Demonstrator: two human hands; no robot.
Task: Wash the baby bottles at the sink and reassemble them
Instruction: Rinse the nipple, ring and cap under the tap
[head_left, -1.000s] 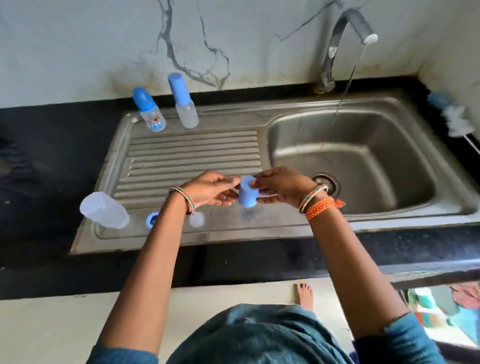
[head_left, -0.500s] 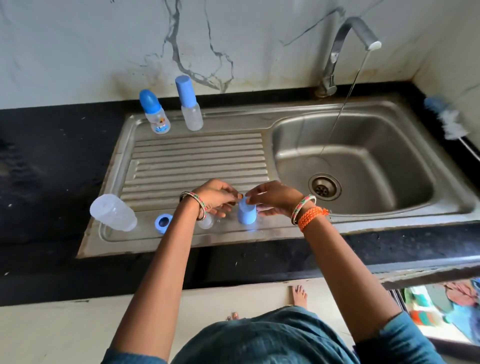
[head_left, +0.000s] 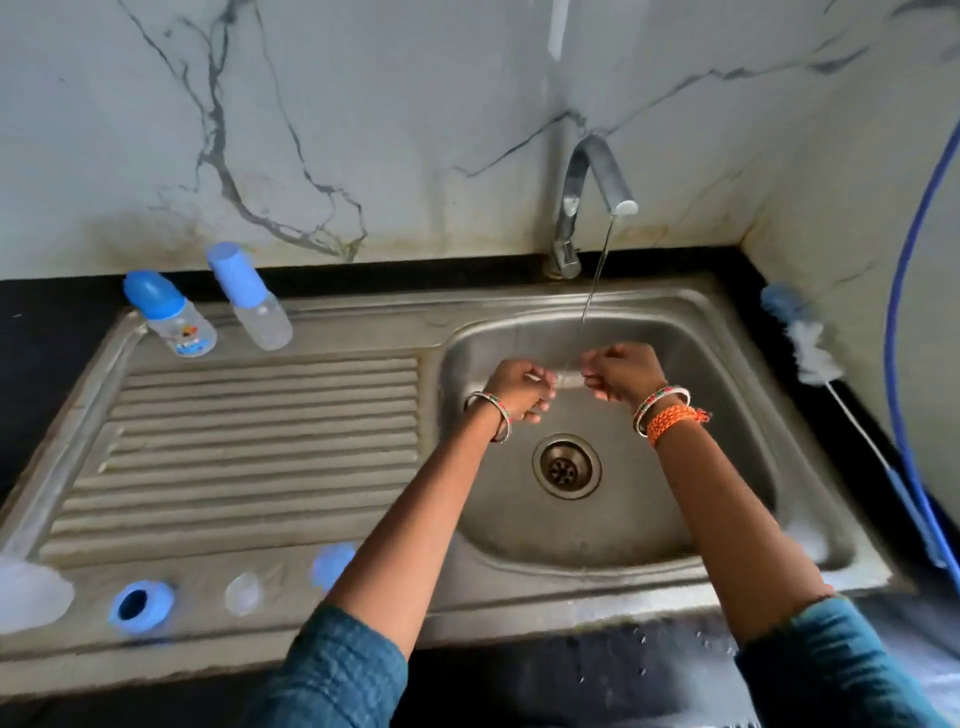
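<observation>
Moved: both hands left the blue plastic cap (head_left: 332, 564) on the steel sink (head_left: 260, 447) ledge for the tap stream (head_left: 592, 291).
Grip: left hand (head_left: 519, 387) and right hand (head_left: 618, 376) curled; contents cannot be told.
Relation: cap lies nearer the left hand.

**Blue caps, grey steel, veined marble**

Two clear bottles (head_left: 179, 325) (head_left: 260, 312) wear blue caps. A blue ring (head_left: 139, 607) lies on the grey steel sink (head_left: 260, 447). The white wall (head_left: 363, 130) shows dark veins. Orange thread (head_left: 672, 418) circles one wrist; the sleeves (head_left: 337, 670) are teal.

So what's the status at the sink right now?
Left hand and right hand curled under the thin tap stream, held item unclear. Loose blue plastic ring waits. Nothing blocking.
</observation>
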